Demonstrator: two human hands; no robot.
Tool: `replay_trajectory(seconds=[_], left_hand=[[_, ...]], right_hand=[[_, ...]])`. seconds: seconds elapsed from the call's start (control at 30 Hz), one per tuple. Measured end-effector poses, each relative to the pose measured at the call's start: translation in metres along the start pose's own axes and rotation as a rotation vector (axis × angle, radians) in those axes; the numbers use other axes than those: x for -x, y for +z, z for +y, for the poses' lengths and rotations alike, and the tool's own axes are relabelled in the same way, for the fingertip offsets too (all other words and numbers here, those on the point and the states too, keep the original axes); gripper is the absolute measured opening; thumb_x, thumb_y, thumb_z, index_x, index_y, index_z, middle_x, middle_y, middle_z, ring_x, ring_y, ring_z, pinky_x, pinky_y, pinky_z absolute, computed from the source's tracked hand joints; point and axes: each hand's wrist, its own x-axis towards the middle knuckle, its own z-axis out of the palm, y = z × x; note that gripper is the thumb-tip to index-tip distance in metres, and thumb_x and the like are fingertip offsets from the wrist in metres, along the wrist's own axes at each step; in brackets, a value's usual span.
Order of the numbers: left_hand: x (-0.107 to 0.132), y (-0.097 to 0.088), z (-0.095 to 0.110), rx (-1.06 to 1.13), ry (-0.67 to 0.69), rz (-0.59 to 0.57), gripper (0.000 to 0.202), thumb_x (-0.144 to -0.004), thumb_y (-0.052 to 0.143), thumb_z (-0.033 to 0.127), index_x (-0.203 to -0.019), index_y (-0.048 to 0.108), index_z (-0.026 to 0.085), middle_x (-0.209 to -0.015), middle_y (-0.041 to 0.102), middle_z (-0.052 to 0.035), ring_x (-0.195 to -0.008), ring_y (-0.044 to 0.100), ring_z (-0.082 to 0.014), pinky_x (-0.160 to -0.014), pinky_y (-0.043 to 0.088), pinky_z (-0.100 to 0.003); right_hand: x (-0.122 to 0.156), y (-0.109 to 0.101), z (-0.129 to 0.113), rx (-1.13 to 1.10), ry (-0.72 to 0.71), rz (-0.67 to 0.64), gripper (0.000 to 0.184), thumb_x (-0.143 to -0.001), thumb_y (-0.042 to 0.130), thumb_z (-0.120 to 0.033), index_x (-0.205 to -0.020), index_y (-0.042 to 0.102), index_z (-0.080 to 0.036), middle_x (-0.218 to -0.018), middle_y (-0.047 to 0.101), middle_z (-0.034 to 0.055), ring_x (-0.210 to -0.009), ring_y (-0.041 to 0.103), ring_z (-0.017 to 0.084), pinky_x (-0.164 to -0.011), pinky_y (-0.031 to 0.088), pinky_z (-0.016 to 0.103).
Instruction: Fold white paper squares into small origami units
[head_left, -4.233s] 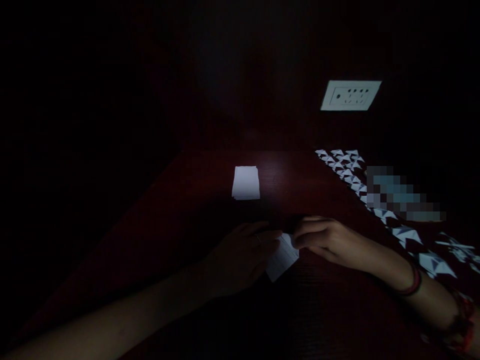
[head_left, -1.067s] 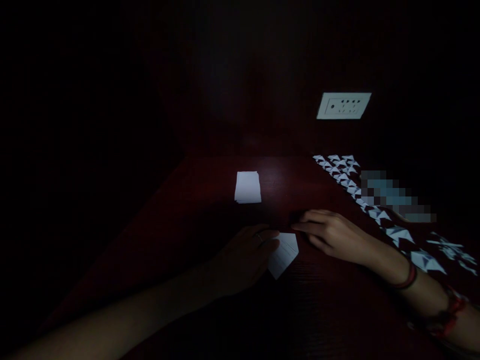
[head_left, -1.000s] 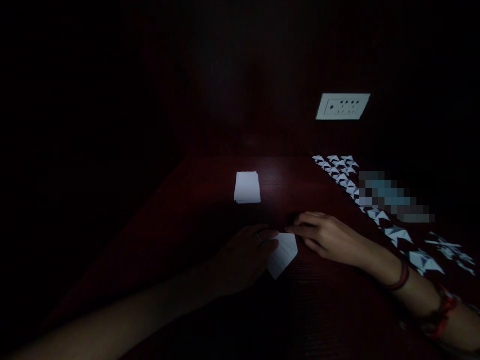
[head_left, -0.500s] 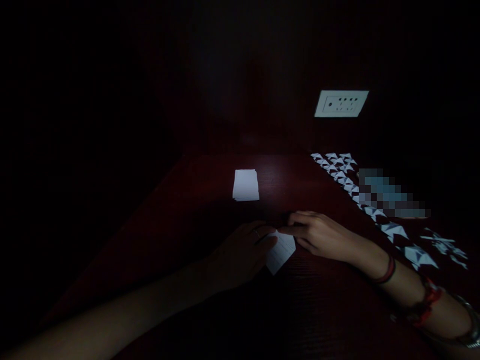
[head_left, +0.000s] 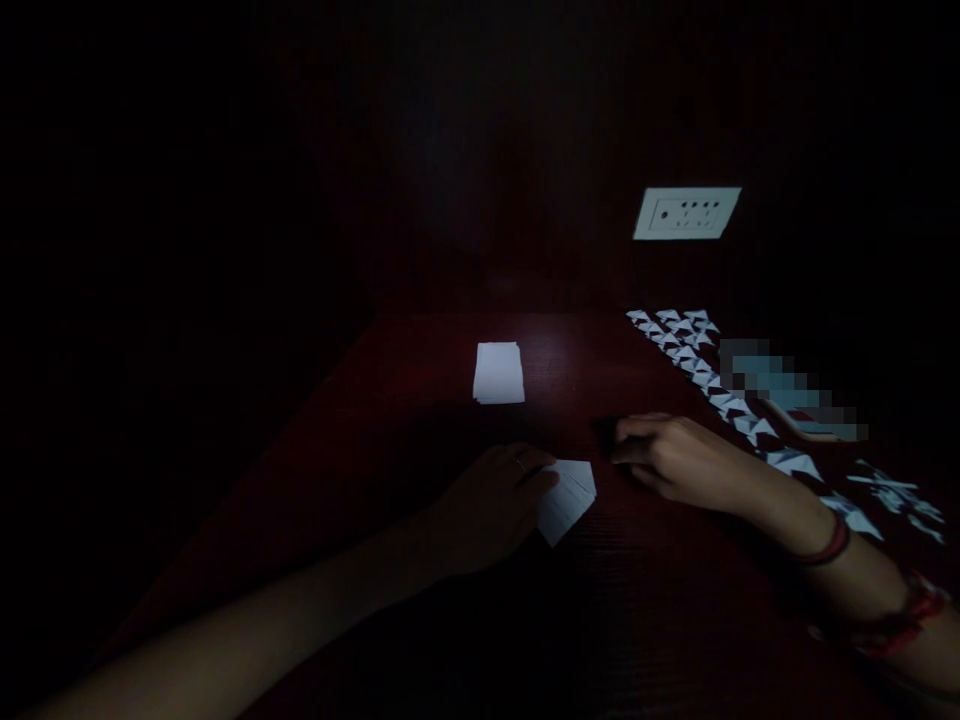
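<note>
A folded piece of white paper point(head_left: 568, 500) lies on the dark red table, creased, with a pointed lower end. My left hand point(head_left: 499, 505), wearing a ring, grips its left edge between thumb and fingers. To the right of the paper, and apart from it, is my right hand point(head_left: 664, 455); its fingers are loosely bent and spread, with nothing visible in them. Beyond both hands sits a stack of white paper sheets point(head_left: 499, 373).
Several folded paper pieces point(head_left: 705, 378) run in rows along the table's right side. Beside them are a blurred-out bluish object point(head_left: 787, 390) and thin white paper scraps point(head_left: 896, 492). A white wall socket point(head_left: 687, 213) is on the dark back wall.
My right hand has let go of the folded paper and moved right. My left hand stays on the paper. The view has shifted slightly.
</note>
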Motion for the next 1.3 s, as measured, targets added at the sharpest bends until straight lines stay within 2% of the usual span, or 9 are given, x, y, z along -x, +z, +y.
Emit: replay_trajectory(seconds=[0.13,0.3,0.43,0.6,0.8,1.0,1.1,1.17,1.3], left_hand=[[0.0,0.0,0.0,0.038,-0.006,0.013,0.034,-0.08,0.041,0.013,-0.114,0.042,0.016,-0.12,0.042,-0.0057,-0.109,0.036,-0.0205,-0.094,0.031,-0.038],[0.002,0.001,-0.001,0.046,-0.004,0.028,0.035,-0.081,0.041,0.013,-0.115,0.041,0.016,-0.123,0.04,-0.0052,-0.114,0.033,-0.0197,-0.096,0.028,-0.037],[0.003,0.003,-0.002,0.043,-0.002,0.016,0.035,-0.082,0.041,0.014,-0.117,0.04,0.018,-0.127,0.039,-0.0031,-0.118,0.029,-0.0196,-0.097,0.026,-0.039],[0.001,-0.001,-0.001,0.054,-0.004,0.018,0.033,-0.081,0.045,0.02,-0.114,0.042,0.018,-0.121,0.044,-0.0049,-0.113,0.035,-0.0204,-0.094,0.029,-0.039],[0.001,-0.002,0.0,0.055,0.016,0.045,0.03,-0.082,0.046,0.028,-0.11,0.048,0.018,-0.111,0.046,-0.0074,-0.105,0.04,-0.0216,-0.088,0.034,-0.038],[0.001,-0.002,-0.001,0.06,0.038,0.037,0.033,-0.085,0.043,0.03,-0.116,0.044,0.019,-0.114,0.043,-0.0091,-0.107,0.039,-0.0209,-0.089,0.035,-0.037],[0.001,-0.004,-0.002,0.025,0.026,0.024,0.043,-0.085,0.042,0.033,-0.125,0.033,0.019,-0.13,0.03,-0.0099,-0.12,0.025,-0.0244,-0.095,0.028,-0.042],[0.001,-0.004,-0.002,-0.001,0.014,-0.019,0.047,-0.086,0.041,0.036,-0.128,0.029,0.02,-0.133,0.028,-0.008,-0.123,0.019,-0.0256,-0.097,0.023,-0.046],[0.0,-0.007,-0.001,-0.028,0.026,-0.049,0.043,-0.085,0.041,0.039,-0.125,0.035,0.023,-0.125,0.04,-0.0057,-0.117,0.03,-0.0244,-0.096,0.024,-0.046]], right_hand=[[0.001,0.005,0.006,0.005,0.037,0.039,0.025,-0.078,0.044,-0.013,-0.096,0.061,-0.02,-0.085,0.056,0.0044,-0.079,0.054,0.016,-0.076,0.044,0.03],[-0.006,0.009,-0.01,-0.099,0.006,0.084,0.031,-0.083,0.042,-0.023,-0.113,0.051,-0.022,-0.092,0.054,0.0051,-0.083,0.052,0.016,-0.078,0.043,0.031],[-0.009,0.012,-0.018,-0.127,-0.027,0.074,0.035,-0.081,0.047,-0.035,-0.114,0.051,-0.024,-0.093,0.052,0.0051,-0.086,0.05,0.018,-0.08,0.042,0.035],[-0.009,0.015,-0.016,-0.135,-0.007,0.101,0.031,-0.082,0.046,-0.029,-0.112,0.053,-0.028,-0.095,0.051,0.0048,-0.09,0.049,0.018,-0.082,0.04,0.036],[-0.009,0.013,-0.019,-0.226,-0.029,0.104,0.038,-0.078,0.051,-0.038,-0.114,0.051,-0.025,-0.098,0.052,0.0044,-0.092,0.049,0.018,-0.082,0.039,0.034],[-0.011,0.021,-0.011,-0.115,0.021,0.16,0.027,-0.082,0.046,-0.021,-0.107,0.057,-0.026,-0.094,0.054,0.0052,-0.089,0.05,0.017,-0.079,0.04,0.035],[-0.013,0.026,-0.005,-0.112,0.009,0.176,0.034,-0.081,0.044,-0.011,-0.108,0.056,-0.028,-0.094,0.054,0.0047,-0.088,0.05,0.016,-0.077,0.041,0.033],[-0.014,0.028,-0.003,-0.122,0.013,0.177,0.037,-0.08,0.043,-0.009,-0.109,0.056,-0.028,-0.095,0.053,0.0047,-0.088,0.05,0.016,-0.077,0.041,0.033],[-0.014,0.025,-0.004,-0.165,0.07,0.182,0.032,-0.081,0.044,-0.015,-0.109,0.056,-0.025,-0.095,0.053,0.0056,-0.089,0.05,0.018,-0.079,0.041,0.035]])
